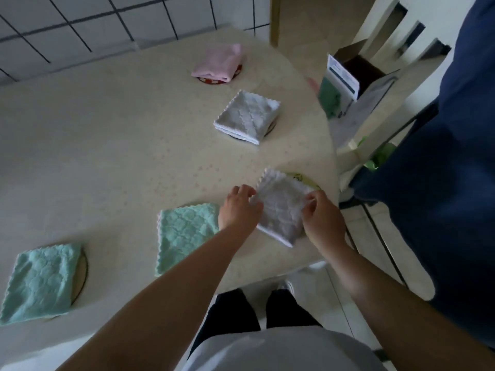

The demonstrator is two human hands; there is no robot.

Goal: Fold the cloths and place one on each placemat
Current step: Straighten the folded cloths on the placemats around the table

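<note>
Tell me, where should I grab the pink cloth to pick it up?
Pinch the pink cloth at its thick folded edge nearest you, coming from the front, so the layers probably stay together. It lies folded on a red placemat, clear of both hands.

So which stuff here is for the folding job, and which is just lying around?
For the job: grey cloth pinched by left hand and right hand; far grey cloth; pink cloth; two green cloths; placemat.
Lying about: box; chair.
</note>
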